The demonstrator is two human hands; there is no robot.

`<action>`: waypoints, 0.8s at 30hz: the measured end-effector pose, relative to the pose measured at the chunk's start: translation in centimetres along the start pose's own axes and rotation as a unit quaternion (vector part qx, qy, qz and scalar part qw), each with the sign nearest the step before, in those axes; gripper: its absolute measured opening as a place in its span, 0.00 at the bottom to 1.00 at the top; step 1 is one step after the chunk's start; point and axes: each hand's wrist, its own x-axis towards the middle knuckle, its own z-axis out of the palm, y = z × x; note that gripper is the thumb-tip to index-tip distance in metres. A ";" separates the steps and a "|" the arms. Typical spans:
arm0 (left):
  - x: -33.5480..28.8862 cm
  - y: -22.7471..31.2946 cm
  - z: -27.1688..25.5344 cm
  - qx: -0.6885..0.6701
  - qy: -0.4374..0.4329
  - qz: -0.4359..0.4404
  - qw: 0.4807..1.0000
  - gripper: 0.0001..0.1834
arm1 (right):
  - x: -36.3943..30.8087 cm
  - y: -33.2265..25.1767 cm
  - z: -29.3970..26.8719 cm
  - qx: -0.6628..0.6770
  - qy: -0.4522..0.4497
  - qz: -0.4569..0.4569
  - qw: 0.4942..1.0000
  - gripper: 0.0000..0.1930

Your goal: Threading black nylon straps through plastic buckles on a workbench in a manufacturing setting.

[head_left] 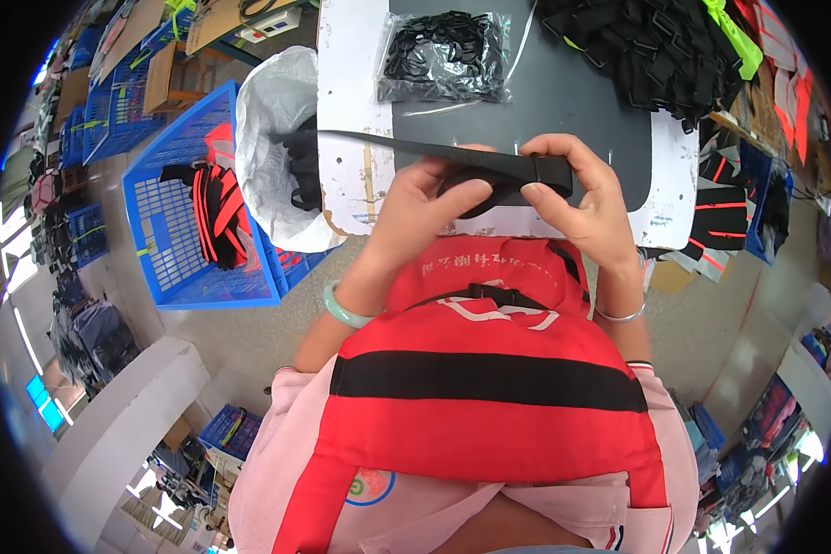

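Note:
A black webbing strap [388,143] stretches from a white woven sack [268,102] over the table's left side to my hands. My left hand [411,217] is closed on the strap, thumb pressing a folded part of it. My right hand [591,198] pinches the strap's looped end between thumb and fingers. A dark slider buckle [537,169] appears to sit on the strap beside the right fingertips; its details are hard to make out. Beyond my hands, a clear plastic bag [501,55] of small black buckles lies on the table.
The white table [351,55] has a dark grey top panel [609,138]. A heap of black straps with buckles [656,55] covers its far right. Left of the sack stands a blue crate [222,300] holding black and orange-red pieces. My red apron [489,434] is close to the table's front edge.

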 end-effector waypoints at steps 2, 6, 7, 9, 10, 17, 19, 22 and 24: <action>0.0 0.6 0.8 0.093 0.014 -0.005 0.996 0.22 | 0.2 0.1 0.1 -0.043 -0.016 -0.057 0.997 0.16; 0.3 0.8 1.3 0.054 0.086 0.077 0.992 0.19 | 0.0 -0.3 0.9 0.014 -0.035 0.016 0.999 0.16; 0.4 0.6 0.7 -0.013 0.070 0.086 0.994 0.19 | -0.1 -0.2 1.0 0.017 -0.030 0.013 0.999 0.17; 0.3 0.8 0.4 -0.116 0.050 0.106 0.986 0.20 | -0.2 -0.1 1.0 0.019 -0.024 0.010 0.999 0.17; 0.2 0.9 0.4 -0.218 0.030 0.127 0.967 0.20 | -0.2 0.0 0.9 0.026 -0.014 -0.007 1.000 0.17; -0.5 1.0 0.0 0.011 0.024 0.056 0.998 0.20 | -0.5 0.2 -0.1 0.011 -0.028 -0.032 0.999 0.17; -0.7 2.2 -0.6 0.154 -0.036 0.029 0.987 0.24 | -0.5 0.1 -0.2 -0.006 -0.027 -0.027 0.999 0.17; 0.2 1.2 0.0 0.102 -0.017 0.109 0.989 0.24 | -0.4 0.2 0.3 -0.032 -0.029 -0.037 0.998 0.17; 0.3 1.4 -0.2 0.057 -0.004 0.079 0.995 0.18 | -0.3 0.0 0.9 -0.042 -0.031 -0.050 0.997 0.17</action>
